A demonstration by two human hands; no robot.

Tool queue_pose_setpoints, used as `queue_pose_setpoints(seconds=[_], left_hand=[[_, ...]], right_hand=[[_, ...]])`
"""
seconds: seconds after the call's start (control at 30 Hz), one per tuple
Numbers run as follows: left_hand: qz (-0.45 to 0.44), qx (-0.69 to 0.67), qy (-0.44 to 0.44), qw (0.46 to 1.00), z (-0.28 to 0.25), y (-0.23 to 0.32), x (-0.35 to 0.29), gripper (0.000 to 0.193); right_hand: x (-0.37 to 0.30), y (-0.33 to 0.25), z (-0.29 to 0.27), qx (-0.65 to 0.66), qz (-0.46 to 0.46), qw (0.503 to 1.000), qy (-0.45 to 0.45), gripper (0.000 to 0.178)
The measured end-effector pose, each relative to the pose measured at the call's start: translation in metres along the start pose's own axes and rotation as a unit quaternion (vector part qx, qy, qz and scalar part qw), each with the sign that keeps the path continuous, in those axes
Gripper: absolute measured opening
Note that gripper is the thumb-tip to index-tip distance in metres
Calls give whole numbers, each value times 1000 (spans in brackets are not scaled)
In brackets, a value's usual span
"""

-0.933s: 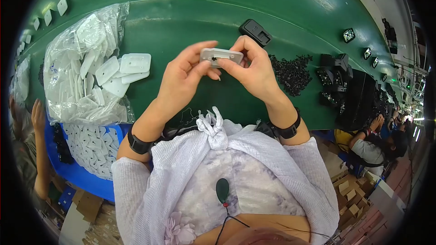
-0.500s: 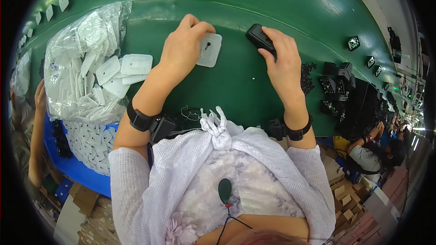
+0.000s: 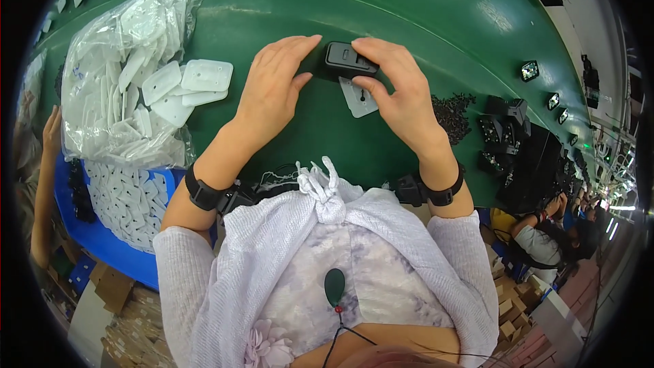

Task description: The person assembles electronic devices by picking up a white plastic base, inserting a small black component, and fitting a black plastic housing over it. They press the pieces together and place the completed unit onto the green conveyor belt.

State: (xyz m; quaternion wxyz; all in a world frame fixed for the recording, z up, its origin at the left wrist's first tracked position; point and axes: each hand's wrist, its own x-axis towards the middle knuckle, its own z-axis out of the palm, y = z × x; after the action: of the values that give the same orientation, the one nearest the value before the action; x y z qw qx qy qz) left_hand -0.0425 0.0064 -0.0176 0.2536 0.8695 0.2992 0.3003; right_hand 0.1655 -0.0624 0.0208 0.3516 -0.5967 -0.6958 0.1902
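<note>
In my right hand (image 3: 403, 85) is a black box-shaped device (image 3: 343, 58), gripped at its right end between thumb and fingers. A white plastic plate (image 3: 357, 99) with a dark keyhole-like slot lies on the green table just below the device, which covers its upper part. To the left, my left hand (image 3: 269, 87) is empty and curved, thumb apart from the fingers, with a small gap to the device. Left of that hand, several loose white plates (image 3: 207, 75) lie beside a clear plastic bag (image 3: 88, 88) full of similar plates.
A heap of small black parts (image 3: 452, 117) lies right of my right hand, with black devices (image 3: 505, 123) beyond. A blue tray (image 3: 102, 245) of small white pieces stands at lower left. Devices and plates line the raised far strip (image 3: 422, 13). Another person's arm (image 3: 46, 191) shows at far left.
My right hand has moved left with the black device to above the plate. The plate now lies farther right; my left hand has let go of it and opened.
</note>
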Motion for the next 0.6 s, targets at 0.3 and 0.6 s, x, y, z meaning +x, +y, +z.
queue_pose_setpoints(seconds=[0.3, 0.6], left_hand=[[78, -40, -104, 991, 22, 23, 11, 72], [2, -147, 10, 989, 37, 24, 10, 70]], right_hand=[[-40, -8, -17, -87, 94, 980, 151, 42], [-52, -6, -11, -66, 54, 992, 93, 42]])
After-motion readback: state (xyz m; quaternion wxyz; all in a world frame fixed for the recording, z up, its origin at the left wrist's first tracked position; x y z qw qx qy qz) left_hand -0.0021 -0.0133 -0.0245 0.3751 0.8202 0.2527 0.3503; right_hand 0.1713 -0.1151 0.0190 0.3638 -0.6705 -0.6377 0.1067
